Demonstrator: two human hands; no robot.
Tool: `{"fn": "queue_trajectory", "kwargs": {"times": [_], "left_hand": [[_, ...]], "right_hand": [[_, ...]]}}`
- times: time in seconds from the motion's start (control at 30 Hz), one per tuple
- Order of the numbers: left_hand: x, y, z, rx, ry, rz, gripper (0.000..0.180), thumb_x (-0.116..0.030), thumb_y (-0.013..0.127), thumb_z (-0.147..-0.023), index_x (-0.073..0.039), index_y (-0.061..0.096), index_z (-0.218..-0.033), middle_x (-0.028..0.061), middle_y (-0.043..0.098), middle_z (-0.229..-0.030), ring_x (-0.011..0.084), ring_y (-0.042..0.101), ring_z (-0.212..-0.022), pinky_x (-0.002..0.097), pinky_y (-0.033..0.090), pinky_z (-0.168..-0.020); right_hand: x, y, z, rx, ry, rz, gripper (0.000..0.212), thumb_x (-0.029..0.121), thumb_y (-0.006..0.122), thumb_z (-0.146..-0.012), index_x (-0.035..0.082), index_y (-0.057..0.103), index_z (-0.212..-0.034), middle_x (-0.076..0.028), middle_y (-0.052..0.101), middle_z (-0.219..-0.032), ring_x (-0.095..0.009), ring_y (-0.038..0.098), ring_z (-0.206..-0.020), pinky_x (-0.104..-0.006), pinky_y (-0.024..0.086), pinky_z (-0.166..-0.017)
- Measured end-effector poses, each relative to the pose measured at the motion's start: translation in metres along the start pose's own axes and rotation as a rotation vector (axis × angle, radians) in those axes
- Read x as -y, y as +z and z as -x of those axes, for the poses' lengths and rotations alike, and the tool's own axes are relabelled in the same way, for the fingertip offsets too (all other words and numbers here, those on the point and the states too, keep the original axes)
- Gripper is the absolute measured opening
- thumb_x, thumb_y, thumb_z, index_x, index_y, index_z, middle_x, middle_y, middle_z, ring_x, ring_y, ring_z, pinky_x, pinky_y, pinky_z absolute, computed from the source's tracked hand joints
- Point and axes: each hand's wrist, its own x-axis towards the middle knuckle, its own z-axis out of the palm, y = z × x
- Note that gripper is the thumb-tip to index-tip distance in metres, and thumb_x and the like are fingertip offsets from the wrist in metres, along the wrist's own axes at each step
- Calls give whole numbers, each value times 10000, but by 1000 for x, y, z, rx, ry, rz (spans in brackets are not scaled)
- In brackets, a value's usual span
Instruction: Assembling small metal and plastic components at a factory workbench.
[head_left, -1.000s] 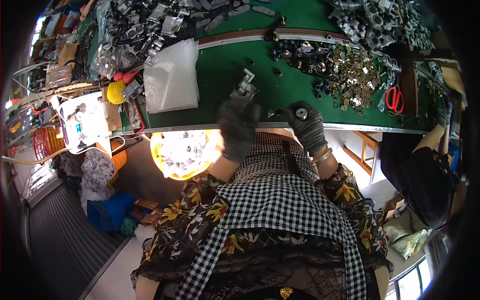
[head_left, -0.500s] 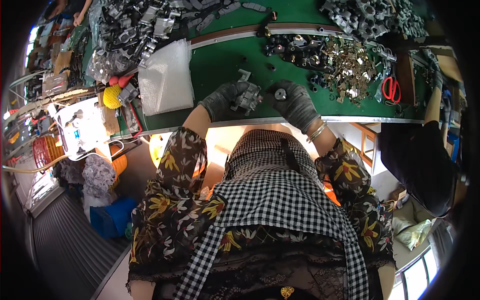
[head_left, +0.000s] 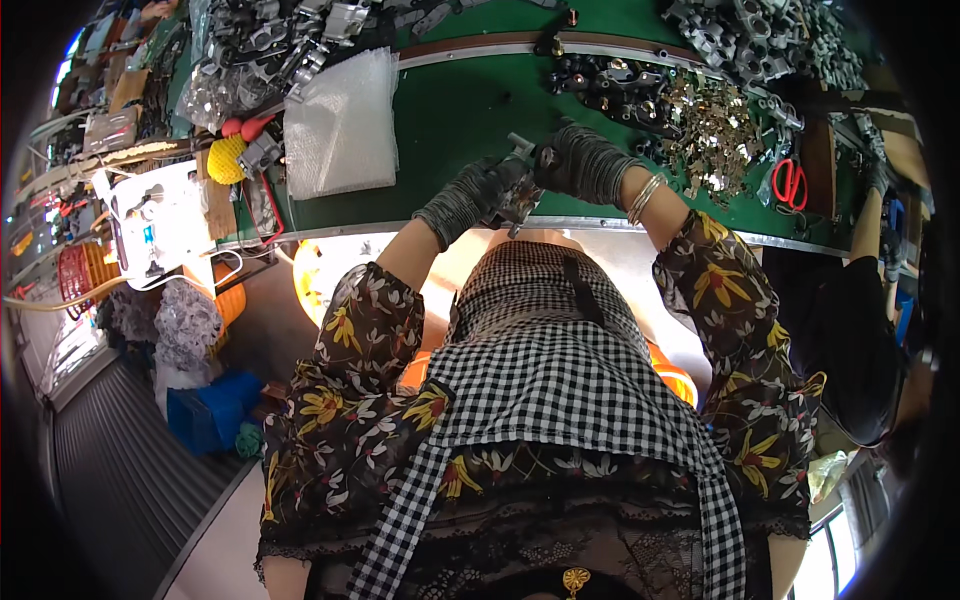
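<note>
Silver-grey, irregular metal casting [head_left: 519, 203] is at the green counter's [head_left: 440, 115] near edge, clamped in the grey-gloved left hand's [head_left: 468, 200] fingers; the grey-gloved right hand's [head_left: 588, 168] fingers curl beside it, grip unclear.

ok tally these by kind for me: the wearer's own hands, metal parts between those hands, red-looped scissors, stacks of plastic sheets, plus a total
Left hand and right hand: 2
Metal part between them: 1
Red-looped scissors: 1
Stack of plastic sheets: 1
Total: 5
</note>
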Motion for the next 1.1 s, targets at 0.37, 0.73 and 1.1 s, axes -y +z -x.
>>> {"fn": "queue_trajectory", "kwargs": {"times": [0.37, 0.73, 1.1], "left_hand": [[4, 2, 7, 3, -15, 5, 397, -486, 590, -870, -94, 615, -928, 31, 603, -671, 122, 572, -492, 258, 473, -427], [-5, 9, 6, -6, -11, -281, 507, -511, 486, -885, -53, 600, -1071, 123, 632, -787, 180, 622, -622, 322, 531, -512], [13, 3, 2, -57, 389, -339, 251, -230, 672, -821, -54, 645, -998, 13, 633, -752, 125, 585, -654, 290, 509, -610]], "right_hand": [[12, -1, -5, 152, 98, -15, 219, 231, 647, -746, 13, 650, -723, -173, 568, -589, -264, 532, -513, -374, 463, -552], [-1, 2, -3, 191, 22, -36, 221, 251, 715, -729, 35, 686, -770, -147, 614, -622, -258, 565, -540, -374, 473, -573], [4, -1, 6, -37, 91, -255, 378, 344, 757, -728, -12, 667, -818, -173, 617, -635, -293, 611, -578, -377, 502, -601]]}}
